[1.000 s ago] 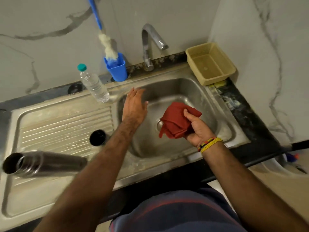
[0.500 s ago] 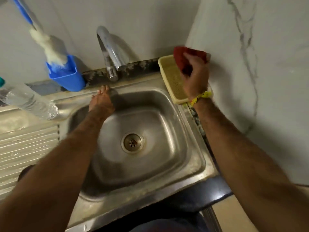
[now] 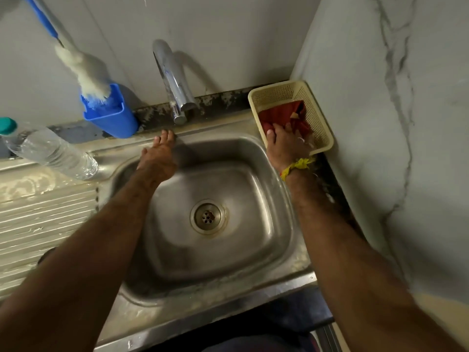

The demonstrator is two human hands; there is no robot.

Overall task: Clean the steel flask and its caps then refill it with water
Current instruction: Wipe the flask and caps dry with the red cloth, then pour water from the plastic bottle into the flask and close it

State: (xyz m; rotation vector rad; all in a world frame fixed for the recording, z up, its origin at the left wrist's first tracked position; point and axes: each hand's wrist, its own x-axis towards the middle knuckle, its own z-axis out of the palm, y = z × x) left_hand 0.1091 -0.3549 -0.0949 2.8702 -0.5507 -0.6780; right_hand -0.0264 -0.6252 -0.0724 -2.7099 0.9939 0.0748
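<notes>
The steel flask is out of view. A small dark round shape, perhaps the black cap, peeks out from under my left forearm on the drainboard. My left hand lies flat with fingers apart on the back rim of the steel sink, just below the tap, and holds nothing. My right hand reaches into the cream plastic basket at the sink's back right corner. Its fingers are on the red cloth, which lies in the basket.
A blue holder with a white-headed bottle brush stands left of the tap. A clear plastic water bottle with a teal cap stands on the drainboard's back edge. A marble wall closes off the right side. No water runs from the tap.
My right hand carried the red cloth from over the sink up to the basket and lowered it in. My left hand shifted to the back rim. The view turned right, losing the flask.
</notes>
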